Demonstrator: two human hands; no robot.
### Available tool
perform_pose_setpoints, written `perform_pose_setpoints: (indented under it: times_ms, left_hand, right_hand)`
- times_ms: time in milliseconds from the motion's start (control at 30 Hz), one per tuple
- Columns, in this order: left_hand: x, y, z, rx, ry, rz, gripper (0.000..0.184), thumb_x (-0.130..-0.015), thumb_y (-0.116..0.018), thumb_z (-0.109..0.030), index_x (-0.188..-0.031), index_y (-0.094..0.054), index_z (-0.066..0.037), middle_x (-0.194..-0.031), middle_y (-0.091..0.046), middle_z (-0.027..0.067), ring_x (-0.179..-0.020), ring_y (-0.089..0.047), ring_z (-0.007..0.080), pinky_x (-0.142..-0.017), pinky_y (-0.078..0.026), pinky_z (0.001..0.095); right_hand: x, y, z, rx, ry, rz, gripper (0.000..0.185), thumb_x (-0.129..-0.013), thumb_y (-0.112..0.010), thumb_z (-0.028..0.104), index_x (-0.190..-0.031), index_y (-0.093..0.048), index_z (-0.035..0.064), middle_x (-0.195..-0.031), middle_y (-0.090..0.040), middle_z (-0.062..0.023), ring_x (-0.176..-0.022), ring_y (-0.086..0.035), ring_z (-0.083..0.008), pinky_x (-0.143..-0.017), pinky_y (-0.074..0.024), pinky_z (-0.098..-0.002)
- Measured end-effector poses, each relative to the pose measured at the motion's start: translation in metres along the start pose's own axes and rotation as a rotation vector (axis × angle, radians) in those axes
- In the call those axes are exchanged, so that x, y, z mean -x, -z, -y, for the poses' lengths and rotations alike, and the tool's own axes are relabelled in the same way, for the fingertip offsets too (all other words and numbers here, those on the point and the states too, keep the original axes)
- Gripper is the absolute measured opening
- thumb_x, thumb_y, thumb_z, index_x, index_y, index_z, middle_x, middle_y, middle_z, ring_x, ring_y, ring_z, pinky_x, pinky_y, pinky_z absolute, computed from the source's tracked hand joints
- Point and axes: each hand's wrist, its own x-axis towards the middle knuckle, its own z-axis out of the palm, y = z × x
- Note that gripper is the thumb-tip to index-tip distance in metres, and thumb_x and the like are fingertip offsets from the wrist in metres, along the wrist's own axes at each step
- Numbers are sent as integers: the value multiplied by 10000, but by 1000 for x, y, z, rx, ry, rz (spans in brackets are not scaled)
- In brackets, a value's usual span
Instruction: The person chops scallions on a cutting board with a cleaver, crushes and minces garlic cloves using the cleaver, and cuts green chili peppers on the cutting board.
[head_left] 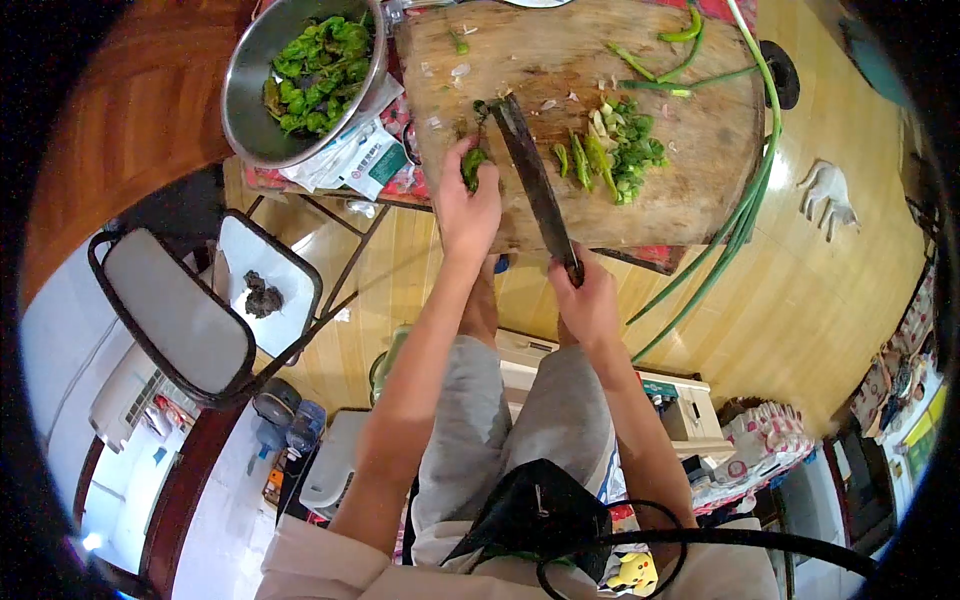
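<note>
My left hand is closed around a dark green pepper at the near left part of the wooden cutting board. My right hand grips the handle of a kitchen knife, its dark blade seen nearly edge-on and slanting up and left across the board. By the blade's far end lies a small dark green piece. Right of the knife are light green pepper pieces and a heap of chopped scallion.
A metal bowl of wrinkled greens stands left of the board, beside a printed packet. Long scallions hang over the board's right edge. A folding chair is at left; a white cat lies on the floor.
</note>
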Motion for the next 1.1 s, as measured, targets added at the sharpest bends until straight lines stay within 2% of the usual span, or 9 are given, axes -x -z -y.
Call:
perform_pose_setpoints:
  times_ms: [67, 133, 367, 467, 567, 633, 700, 867, 1100]
  left_hand:
    - [-4, 1, 6, 3, 11, -9, 372, -875, -568, -119, -1223, -541, 10, -1009, -624, 165, -896, -598, 211, -843, -468, 313]
    - [-5, 4, 9, 128, 59, -18, 382, -882, -547, -126, -1241, -546, 5, -1033, -625, 146, -904, -584, 183, -837, -463, 302]
    - [-6, 20, 6, 238, 148, 45, 361, -901, -512, -125, -1238, -541, 1, -982, -615, 103, -827, -567, 138, -757, -460, 263]
    - [-1, 27, -3, 320, 243, 114, 340, -908, -496, -100, -1234, -533, -13, -924, -598, 88, -762, -565, 121, -710, -457, 245]
    - [8, 32, -1, 628, 339, 113, 299, -910, -494, -47, -1203, -515, 9, -887, -578, 81, -767, -588, 129, -703, -471, 248]
    - [8, 30, 8, 660, 332, 68, 281, -916, -518, -58, -1187, -516, 16, -904, -584, 86, -786, -592, 133, -709, -475, 252]
    - [5, 29, 6, 690, 327, 24, 266, -922, -541, -68, -1171, -518, 23, -921, -589, 92, -805, -597, 136, -715, -478, 256]
    - [-13, 22, 21, 232, -76, 86, 339, -919, -627, -152, -1184, -509, 23, -1014, -626, 123, -854, -615, 182, -762, -484, 292]
    - [-23, 10, 20, -177, -110, 40, 246, -879, -650, -153, -1075, -613, -10, -1076, -622, 202, -921, -611, 338, -817, -478, 389]
  right_hand:
    - [-8, -8, -7, 3, 18, -1, 310, -842, -628, 188, -1101, -608, 17, -904, -581, -233, -747, -606, -347, -690, -485, -419]
    - [-15, -16, -15, 75, 242, -114, 229, -867, -599, 160, -1024, -626, -5, -573, -518, -103, -501, -480, -153, -499, -406, -323]
    - [-34, -21, 18, 132, 156, -91, 248, -858, -590, 151, -1045, -623, -8, -620, -568, -174, -524, -565, -277, -526, -449, -378]
    - [-42, -28, 26, 94, 326, -210, 241, -859, -589, 166, -1025, -620, -7, -613, -563, -186, -531, -574, -313, -529, -452, -403]
    - [-45, -29, 44, 95, 262, -151, 233, -862, -590, 175, -1002, -612, -10, -619, -562, -194, -541, -582, -322, -526, -450, -411]
    - [-48, -29, 49, 176, 150, -68, 343, -872, -615, 197, -1179, -594, 44, -757, -653, -216, -696, -654, -383, -629, -512, -457]
    - [-41, -26, 55, 84, 106, -81, 347, -867, -615, 195, -1182, -596, 50, -726, -641, -194, -654, -645, -337, -607, -505, -427]
    - [-11, -8, 43, 10, 167, -130, 353, -854, -616, 192, -1183, -603, 65, -644, -594, -134, -560, -594, -219, -550, -473, -349]
    - [2, 4, 27, 114, 86, -74, 276, -858, -640, 195, -1097, -621, 58, -621, -588, -126, -537, -600, -241, -534, -473, -359]
